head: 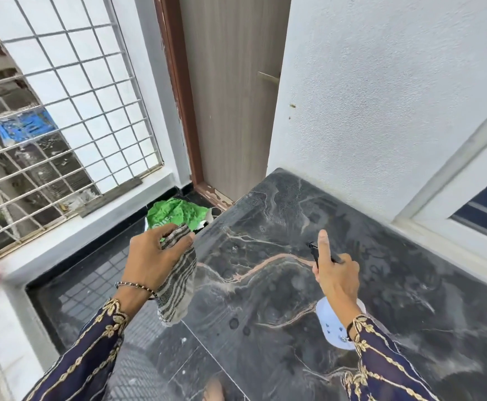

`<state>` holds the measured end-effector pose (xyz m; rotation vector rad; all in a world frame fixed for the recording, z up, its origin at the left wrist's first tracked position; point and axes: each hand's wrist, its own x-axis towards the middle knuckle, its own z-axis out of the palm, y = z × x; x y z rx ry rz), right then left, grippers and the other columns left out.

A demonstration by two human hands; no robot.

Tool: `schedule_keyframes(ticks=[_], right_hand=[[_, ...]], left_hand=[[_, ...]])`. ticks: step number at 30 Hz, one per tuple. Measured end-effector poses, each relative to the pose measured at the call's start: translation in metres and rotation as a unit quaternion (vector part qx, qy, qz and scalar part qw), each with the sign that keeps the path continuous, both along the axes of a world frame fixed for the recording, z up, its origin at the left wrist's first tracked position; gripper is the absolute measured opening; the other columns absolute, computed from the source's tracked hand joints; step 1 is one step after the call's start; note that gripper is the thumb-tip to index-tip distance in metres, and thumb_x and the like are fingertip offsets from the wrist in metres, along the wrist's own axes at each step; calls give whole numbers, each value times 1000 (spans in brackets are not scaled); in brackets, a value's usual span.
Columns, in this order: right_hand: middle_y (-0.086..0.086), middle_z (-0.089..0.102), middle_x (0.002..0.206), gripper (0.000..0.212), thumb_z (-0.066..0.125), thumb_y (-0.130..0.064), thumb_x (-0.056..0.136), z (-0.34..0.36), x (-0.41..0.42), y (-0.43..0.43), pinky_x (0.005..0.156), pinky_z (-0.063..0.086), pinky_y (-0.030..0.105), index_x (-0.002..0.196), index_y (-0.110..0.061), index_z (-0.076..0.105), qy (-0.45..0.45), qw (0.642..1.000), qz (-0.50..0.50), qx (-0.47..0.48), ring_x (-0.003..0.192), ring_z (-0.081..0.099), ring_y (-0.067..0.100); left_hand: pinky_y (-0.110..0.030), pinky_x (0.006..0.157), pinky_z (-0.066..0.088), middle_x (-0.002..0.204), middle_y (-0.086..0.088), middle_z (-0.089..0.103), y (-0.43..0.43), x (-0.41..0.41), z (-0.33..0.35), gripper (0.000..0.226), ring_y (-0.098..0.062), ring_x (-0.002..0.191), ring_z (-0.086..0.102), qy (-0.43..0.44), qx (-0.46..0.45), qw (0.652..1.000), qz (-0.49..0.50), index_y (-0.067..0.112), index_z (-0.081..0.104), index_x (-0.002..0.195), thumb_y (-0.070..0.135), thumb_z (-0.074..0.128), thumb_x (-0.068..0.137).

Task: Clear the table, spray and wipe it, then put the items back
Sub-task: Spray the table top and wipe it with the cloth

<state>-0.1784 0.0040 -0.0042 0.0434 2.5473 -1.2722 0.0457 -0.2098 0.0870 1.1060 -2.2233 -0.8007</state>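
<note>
Here the right hand (334, 273) grips the sprayer (339, 325), nozzle aimed forward over the desk (279, 227). The left hand (152, 256) clutches the cloth (178, 285) (hanging off the desk's left edge).

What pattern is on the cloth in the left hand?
Grey and cream stripes on the woven cloth, seen in the head view.

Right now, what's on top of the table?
The table shows bare dark marble with faint wet-looking spots. The right hand holds a spray bottle over it; the left hand holds a cloth at its edge. Hands and sleeves hide parts.
</note>
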Motion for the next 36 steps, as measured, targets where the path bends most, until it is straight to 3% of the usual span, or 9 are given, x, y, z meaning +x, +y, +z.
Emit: schedule_keyframes(ticks=[2,6,11,15,17,21,26,33,36], right_hand=[[8,78,80,109,30,-104,68,3,10,2,84,58,44,86,-6,75,5,999,31,4,77,75,32],[0,69,48,89,44,-88,83,10,27,10,64,52,35,69,-6,76,-15,995,84,-43,34,59,13],[11,77,83,106,25,-104,69,1,55,18,88,57,46,74,-8,70,29,993,109,37,81,72,31],[-3,71,52,87,38,-90,83,11,72,32,83,58,43,63,-13,73,4,984,179,3,46,66,16],[0,72,55,87,39,-89,84,8,82,42,85,57,42,57,-13,71,13,980,198,-5,49,68,18],[3,63,85,94,33,-97,78,0,97,51,100,49,46,76,-12,74,62,984,151,65,99,67,32],[-6,74,60,85,40,-90,83,3,106,62,89,55,39,56,-16,72,33,975,217,-38,45,67,20],[11,73,74,93,33,-89,85,9,120,50,77,44,37,62,-8,73,138,972,184,43,73,61,31],[2,73,59,93,31,-91,84,17,120,38,76,56,38,58,-10,71,91,976,196,-18,55,69,22]], left_hand=[[-20,61,51,95,-7,74,7,11,-1,45,-16,64,67,1,8,1000,14,8,69,111,39,72,79],[-11,56,43,75,5,65,21,30,-2,35,5,62,57,20,2,999,31,10,72,103,36,72,80],[-24,69,47,91,-10,72,39,49,-6,33,-16,73,62,22,-55,997,44,6,72,100,33,73,81],[-27,70,43,89,-8,66,53,65,-14,31,-22,76,62,10,-77,996,48,9,73,98,36,71,82],[-26,69,40,86,-8,64,62,72,-15,29,-20,73,59,11,-85,995,49,9,74,96,34,71,83],[-25,70,38,86,-7,63,76,81,-17,31,-15,72,53,12,-80,995,65,9,73,99,36,70,83],[-26,69,42,87,-5,63,87,91,-23,35,-15,73,55,11,-73,995,73,10,72,104,38,69,83],[-28,70,44,88,-6,64,103,101,-26,31,-16,73,57,0,-65,995,77,10,72,103,34,70,84],[-34,71,49,85,-6,65,107,107,-28,30,-20,73,60,-11,-63,995,80,12,73,102,36,69,84]])
